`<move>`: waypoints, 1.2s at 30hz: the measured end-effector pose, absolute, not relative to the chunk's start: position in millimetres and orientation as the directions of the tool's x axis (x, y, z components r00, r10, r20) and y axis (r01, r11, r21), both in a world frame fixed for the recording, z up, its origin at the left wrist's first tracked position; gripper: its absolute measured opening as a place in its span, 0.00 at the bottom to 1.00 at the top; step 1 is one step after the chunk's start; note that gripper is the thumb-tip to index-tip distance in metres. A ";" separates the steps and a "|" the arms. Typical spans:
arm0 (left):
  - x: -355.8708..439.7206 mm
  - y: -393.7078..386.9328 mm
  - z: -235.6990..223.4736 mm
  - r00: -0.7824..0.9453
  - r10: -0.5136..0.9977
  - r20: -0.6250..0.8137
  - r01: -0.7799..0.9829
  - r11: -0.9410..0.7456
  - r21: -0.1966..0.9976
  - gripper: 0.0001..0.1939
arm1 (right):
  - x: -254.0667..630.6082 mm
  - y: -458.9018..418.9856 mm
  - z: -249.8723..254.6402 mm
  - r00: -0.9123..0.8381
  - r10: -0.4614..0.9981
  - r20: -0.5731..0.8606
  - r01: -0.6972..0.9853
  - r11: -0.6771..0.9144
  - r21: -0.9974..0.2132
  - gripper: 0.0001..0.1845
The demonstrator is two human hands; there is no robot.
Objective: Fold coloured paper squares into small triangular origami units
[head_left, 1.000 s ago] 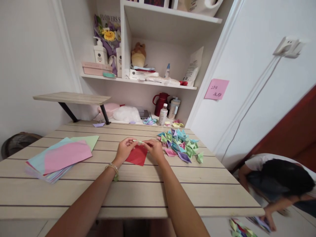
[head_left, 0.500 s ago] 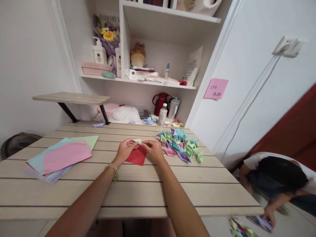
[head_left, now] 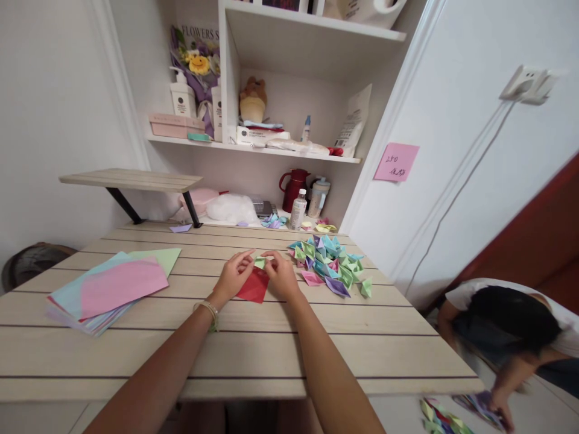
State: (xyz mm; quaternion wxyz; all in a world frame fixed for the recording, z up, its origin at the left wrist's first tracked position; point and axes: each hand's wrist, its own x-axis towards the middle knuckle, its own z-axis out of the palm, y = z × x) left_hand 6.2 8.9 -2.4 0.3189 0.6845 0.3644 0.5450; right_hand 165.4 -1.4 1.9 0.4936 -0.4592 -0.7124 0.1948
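Note:
A small folded light green paper [head_left: 260, 262] sits between my two hands, above the upper part of a red paper square [head_left: 254, 288] on the table. My right hand [head_left: 282, 276] pinches its right side with thumb and index finger. My left hand [head_left: 235, 274] is close by on the left, fingers apart and index finger stretched out; its fingertips are beside the green paper, and contact there is hard to make out. To the right of my right hand lies a heap of folded paper boats [head_left: 330, 262] in several colours.
A stack of coloured paper sheets [head_left: 122, 286] lies on the left of the table, near a small raised shelf [head_left: 131, 179]. A bottle [head_left: 297, 210] and a red jug [head_left: 295, 190] stand at the back. At right, a person [head_left: 506, 325] bends over more folded papers [head_left: 441, 417] low down.
The green paper has shifted slightly right and looks more opened out. My left fingers have come away from it and spread. The other person's hand has moved a little over the papers below.

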 end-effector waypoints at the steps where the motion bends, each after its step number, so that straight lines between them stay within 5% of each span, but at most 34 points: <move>1: 6.7 9.0 -2.6 0.134 0.864 0.485 0.114 -0.499 0.859 0.20 | 164.9 -0.6 1.1 -0.082 0.853 0.515 0.412 0.499 -0.762 0.13; 5: 8.2 7.5 -0.7 0.169 0.905 0.390 -0.005 -0.395 0.919 0.18 | 163.6 2.6 -1.3 -0.066 0.882 0.467 0.252 0.467 -0.848 0.09; 9: 7.9 7.1 1.2 0.175 0.918 0.355 -0.076 -0.347 0.935 0.18 | 164.1 3.3 -0.7 -0.054 0.873 0.485 0.260 0.481 -0.837 0.06; 19: 5.0 10.9 -3.5 0.090 0.907 0.411 0.058 -0.417 0.907 0.12 | 169.8 3.3 0.7 -0.094 0.858 0.505 0.389 0.499 -0.775 0.05; 23: 3.5 10.7 -4.1 0.074 0.898 0.434 0.106 -0.440 0.892 0.11 | 169.6 6.4 -0.9 -0.038 0.890 0.454 0.235 0.450 -0.862 0.03; 29: 3.1 10.7 -5.4 0.136 0.887 0.441 0.104 -0.456 0.884 0.10 | 169.6 11.4 -3.9 -0.003 0.936 0.351 -0.013 0.351 -0.936 0.23; 36: 5.3 12.0 -2.6 0.105 0.894 0.435 0.082 -0.444 0.892 0.11 | 169.4 11.4 -7.2 -0.109 0.904 0.413 0.044 0.420 -0.907 0.14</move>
